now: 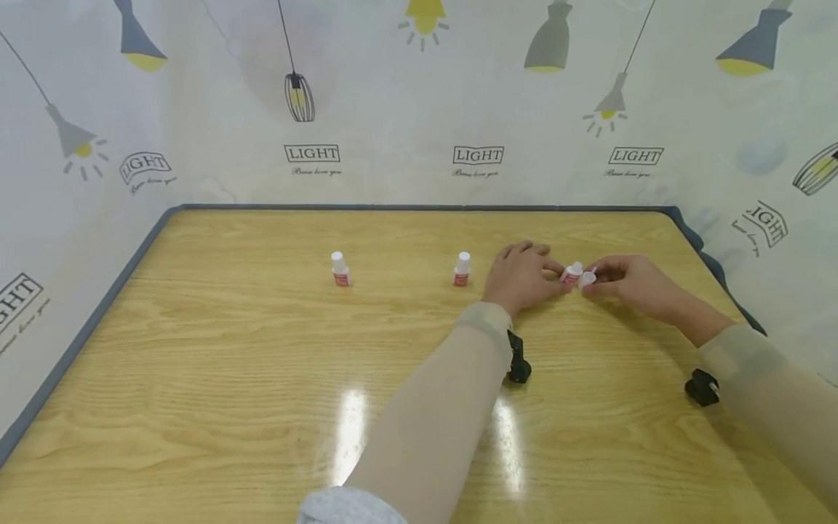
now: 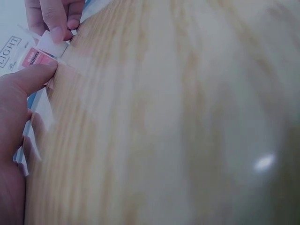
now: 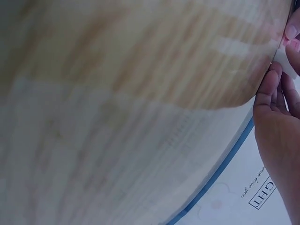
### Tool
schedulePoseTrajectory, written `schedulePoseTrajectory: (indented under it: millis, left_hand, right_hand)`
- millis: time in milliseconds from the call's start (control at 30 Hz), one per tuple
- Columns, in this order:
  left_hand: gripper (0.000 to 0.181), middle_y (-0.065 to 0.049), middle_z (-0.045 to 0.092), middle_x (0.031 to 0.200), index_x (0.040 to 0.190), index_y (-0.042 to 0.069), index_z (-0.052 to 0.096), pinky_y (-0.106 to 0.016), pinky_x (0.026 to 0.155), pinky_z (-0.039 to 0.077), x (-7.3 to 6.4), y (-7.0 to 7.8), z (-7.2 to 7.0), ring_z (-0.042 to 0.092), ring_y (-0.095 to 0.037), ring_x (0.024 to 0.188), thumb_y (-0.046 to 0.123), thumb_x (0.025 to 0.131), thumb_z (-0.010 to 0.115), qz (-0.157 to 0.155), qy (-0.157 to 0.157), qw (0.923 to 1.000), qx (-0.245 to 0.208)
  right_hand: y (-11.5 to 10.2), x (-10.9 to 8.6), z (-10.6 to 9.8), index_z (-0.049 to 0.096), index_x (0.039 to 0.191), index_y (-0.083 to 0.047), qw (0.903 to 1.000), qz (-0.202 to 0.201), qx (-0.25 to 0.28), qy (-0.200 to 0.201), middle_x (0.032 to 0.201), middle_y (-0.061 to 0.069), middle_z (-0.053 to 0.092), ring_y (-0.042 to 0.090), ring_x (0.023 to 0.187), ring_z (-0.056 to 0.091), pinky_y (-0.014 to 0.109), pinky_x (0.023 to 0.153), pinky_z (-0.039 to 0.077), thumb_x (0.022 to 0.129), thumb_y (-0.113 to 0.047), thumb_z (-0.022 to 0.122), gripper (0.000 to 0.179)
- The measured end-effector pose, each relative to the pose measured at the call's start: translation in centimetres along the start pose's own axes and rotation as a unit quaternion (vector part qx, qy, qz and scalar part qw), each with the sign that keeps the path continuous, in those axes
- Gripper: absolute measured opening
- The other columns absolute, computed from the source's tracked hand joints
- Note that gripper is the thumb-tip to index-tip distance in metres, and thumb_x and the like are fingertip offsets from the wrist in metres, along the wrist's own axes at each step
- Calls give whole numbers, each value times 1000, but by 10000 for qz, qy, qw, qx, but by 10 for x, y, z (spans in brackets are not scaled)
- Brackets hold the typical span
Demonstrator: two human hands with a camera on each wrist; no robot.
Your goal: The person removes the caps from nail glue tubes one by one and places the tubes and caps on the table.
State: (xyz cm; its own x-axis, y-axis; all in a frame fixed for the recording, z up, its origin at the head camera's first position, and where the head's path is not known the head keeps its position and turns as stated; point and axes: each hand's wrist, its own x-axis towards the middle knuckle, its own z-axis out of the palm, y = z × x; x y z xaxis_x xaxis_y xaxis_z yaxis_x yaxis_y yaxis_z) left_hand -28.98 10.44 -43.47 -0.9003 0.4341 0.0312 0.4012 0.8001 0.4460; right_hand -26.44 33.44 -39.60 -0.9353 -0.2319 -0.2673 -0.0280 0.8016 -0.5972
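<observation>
The left hand [image 1: 521, 278] grips a red-labelled bottle [image 1: 571, 276], right hand [image 1: 638, 285] pinches white cap [image 1: 588, 279], toward counter [image 1: 262, 364] far-right corner; wall [image 1: 393, 94] reads "LIGHT".

So the table [image 1: 196, 349] is yellowish wood with wavy grain, and there are a couple of bright glare spots [image 1: 350, 429] near the front. Around it runs a dark blue edging [image 1: 419, 207], kinda bumpy on the right. The pale wall covering [image 1: 393, 102] has printed hanging lamps [image 1: 548, 40], grey, blue and yellow, plus boxed "LIGHT" lettering [image 1: 479, 155] repeated along the bottom.
</observation>
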Motion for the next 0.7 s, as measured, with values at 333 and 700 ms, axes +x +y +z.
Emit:
schedulePoseTrajectory:
  millis: [333, 700]
  left_hand:
    - [49, 16, 38, 171, 139, 48, 67, -40, 138, 15, 1, 3, -9, 25, -15, 165, 68, 94, 70, 14, -536, 9986, 26]
    - [73, 14, 58, 157, 155, 32, 55, -36, 115, 52, -14, 31, -74, 57, -12, 144, 52, 91, 83, -250, -971, 9949, 147]
  right_hand:
    - [-8, -3, -16, 60, 147, -6, 9991, -223, -333, -150, 140, 19, 67, 27, 123, 63, 34, 91, 54, 101, -46, 73, 62]
    - [-57, -6, -57, 59, 150, -14, 9978, -459, -483, 63, 148, 16, 63, 37, 139, 57, 62, 108, 50, 100, -58, 68, 67]
